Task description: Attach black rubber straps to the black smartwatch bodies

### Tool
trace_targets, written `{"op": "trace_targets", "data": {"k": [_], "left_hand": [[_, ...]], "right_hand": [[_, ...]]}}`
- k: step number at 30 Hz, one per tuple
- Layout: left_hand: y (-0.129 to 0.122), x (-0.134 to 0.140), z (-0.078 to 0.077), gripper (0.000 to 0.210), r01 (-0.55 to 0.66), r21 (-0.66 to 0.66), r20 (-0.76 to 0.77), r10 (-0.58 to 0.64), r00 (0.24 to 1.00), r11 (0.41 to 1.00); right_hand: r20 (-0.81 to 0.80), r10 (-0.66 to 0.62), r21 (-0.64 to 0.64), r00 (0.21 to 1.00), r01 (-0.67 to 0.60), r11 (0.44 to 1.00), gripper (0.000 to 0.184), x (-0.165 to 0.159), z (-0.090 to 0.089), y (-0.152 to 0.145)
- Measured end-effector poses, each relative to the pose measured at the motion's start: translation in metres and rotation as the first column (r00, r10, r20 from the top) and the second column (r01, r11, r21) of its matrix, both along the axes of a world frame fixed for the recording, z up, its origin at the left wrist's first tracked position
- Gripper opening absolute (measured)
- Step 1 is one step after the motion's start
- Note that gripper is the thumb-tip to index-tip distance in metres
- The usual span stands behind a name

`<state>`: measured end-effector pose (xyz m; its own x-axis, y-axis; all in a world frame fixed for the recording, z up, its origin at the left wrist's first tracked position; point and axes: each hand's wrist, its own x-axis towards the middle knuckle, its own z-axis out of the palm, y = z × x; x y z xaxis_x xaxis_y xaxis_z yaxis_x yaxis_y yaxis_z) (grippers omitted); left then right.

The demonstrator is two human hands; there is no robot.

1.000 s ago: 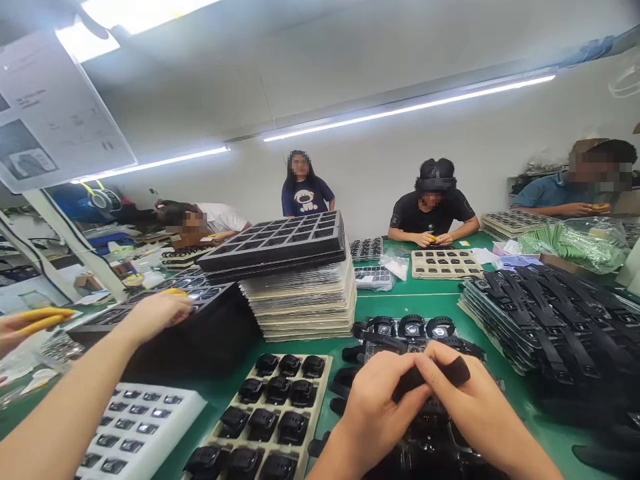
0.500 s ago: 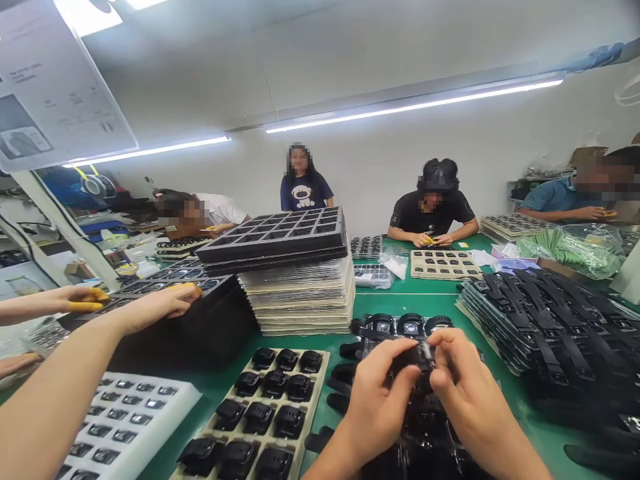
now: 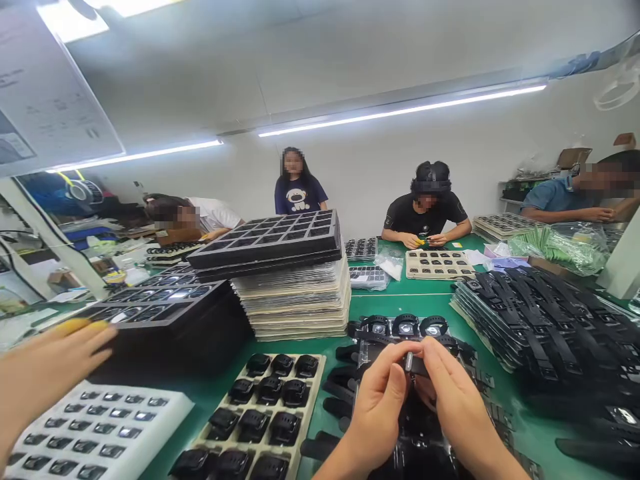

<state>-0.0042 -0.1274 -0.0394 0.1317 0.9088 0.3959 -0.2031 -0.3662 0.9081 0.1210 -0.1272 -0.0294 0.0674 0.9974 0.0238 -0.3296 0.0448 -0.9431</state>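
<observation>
Both hands meet over the work area at the lower right of centre. My left hand [image 3: 375, 407] is closed on one side of a black smartwatch [image 3: 410, 363], thumb and fingers pinching it. On the other side my right hand [image 3: 453, 400] grips the same watch with bent fingers. A small silvery edge of the watch shows between the fingertips; most of it is hidden. Below and behind the hands lie several black watches with straps [image 3: 406, 325], on clear plastic trays. Left of my left hand, a beige tray [image 3: 313, 407] holds rows of black strapped watches.
A tall stack of beige trays [image 3: 295, 303] carries black compartment trays [image 3: 270, 243]. Stacked trays with black straps [image 3: 540, 320] stand right. A white foam tray [image 3: 165, 417] is at left, beside a black box [image 3: 200, 327]. A co-worker's hand [image 3: 55, 360] reaches in from the left.
My hands have drawn closer together around the watch, turning it so a silvery edge shows. The co-worker's arm at left has pulled back from the black box. The view has shifted slightly.
</observation>
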Motion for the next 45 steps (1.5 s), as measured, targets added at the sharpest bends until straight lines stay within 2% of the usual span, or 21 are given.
{"op": "trace_targets", "data": {"k": [5, 9, 14, 17, 19, 21, 23, 27, 29, 32, 35, 37, 41, 45], "left_hand": [[-0.002, 0.001, 0.000, 0.051, -0.065, 0.065, -0.091, 0.070, 0.993, 0.996], [-0.005, 0.001, 0.001, 0.047, -0.107, 0.188, -0.229, 0.150, 0.962, 0.976], [-0.005, 0.000, 0.001, 0.048, -0.158, 0.225, -0.266, 0.216, 0.939, 0.962], [-0.006, 0.002, 0.002, 0.050, -0.088, 0.172, -0.236, 0.128, 0.963, 0.981], [-0.007, 0.006, 0.001, 0.054, -0.058, 0.093, -0.153, 0.072, 0.986, 0.994], [-0.008, 0.009, -0.001, 0.055, -0.081, 0.026, -0.055, 0.083, 0.995, 0.996], [-0.007, 0.012, -0.002, 0.050, -0.120, 0.023, -0.010, 0.121, 0.993, 0.992], [-0.005, 0.012, 0.002, 0.047, -0.095, 0.072, -0.069, 0.100, 0.993, 0.993], [-0.005, 0.010, 0.006, 0.047, -0.073, 0.080, -0.093, 0.081, 0.992, 0.994], [-0.003, 0.005, 0.011, 0.052, -0.038, 0.061, -0.102, 0.044, 0.994, 0.997], [0.000, -0.002, 0.015, 0.062, 0.070, -0.066, -0.061, -0.074, 0.995, 0.995], [0.001, -0.003, 0.017, 0.064, 0.145, -0.163, -0.015, -0.149, 0.989, 0.976], [0.002, 0.001, 0.021, 0.063, 0.254, -0.286, 0.051, -0.250, 0.967, 0.924], [0.001, 0.008, 0.019, 0.060, 0.272, -0.386, 0.033, -0.281, 0.959, 0.882]], "right_hand": [[0.005, -0.082, -0.045, 0.997, 0.082, 0.996, 0.068, -0.010, -0.009, -0.004], [0.060, -0.192, -0.017, 0.979, 0.194, 0.981, 0.075, -0.015, -0.015, -0.005], [0.083, -0.110, 0.032, 0.990, 0.107, 0.994, 0.055, -0.010, -0.017, -0.003], [0.152, -0.131, 0.147, 0.980, 0.108, 0.983, 0.044, -0.007, -0.011, -0.003], [0.194, -0.163, 0.225, 0.967, 0.118, 0.967, 0.040, -0.006, -0.005, -0.003], [0.214, -0.165, 0.250, 0.963, 0.110, 0.962, 0.037, -0.006, 0.000, -0.004], [0.227, -0.166, 0.247, 0.960, 0.108, 0.963, 0.037, -0.007, 0.002, -0.006], [0.250, -0.173, 0.274, 0.953, 0.102, 0.956, 0.039, -0.008, 0.000, -0.009], [0.254, -0.124, 0.272, 0.959, 0.052, 0.961, 0.042, -0.006, -0.001, -0.009], [0.243, 0.014, 0.278, 0.970, -0.084, 0.957, 0.045, 0.001, 0.002, -0.006], [0.236, 0.188, 0.260, 0.953, -0.249, 0.933, 0.039, 0.013, 0.011, -0.001], [0.251, 0.246, 0.248, 0.936, -0.308, 0.919, 0.033, 0.020, 0.017, 0.003], [0.194, 0.152, 0.252, 0.969, -0.199, 0.947, 0.032, 0.029, 0.023, 0.008], [-0.034, 0.102, 0.089, 0.994, -0.099, 0.991, 0.035, 0.029, 0.024, 0.009]]}}
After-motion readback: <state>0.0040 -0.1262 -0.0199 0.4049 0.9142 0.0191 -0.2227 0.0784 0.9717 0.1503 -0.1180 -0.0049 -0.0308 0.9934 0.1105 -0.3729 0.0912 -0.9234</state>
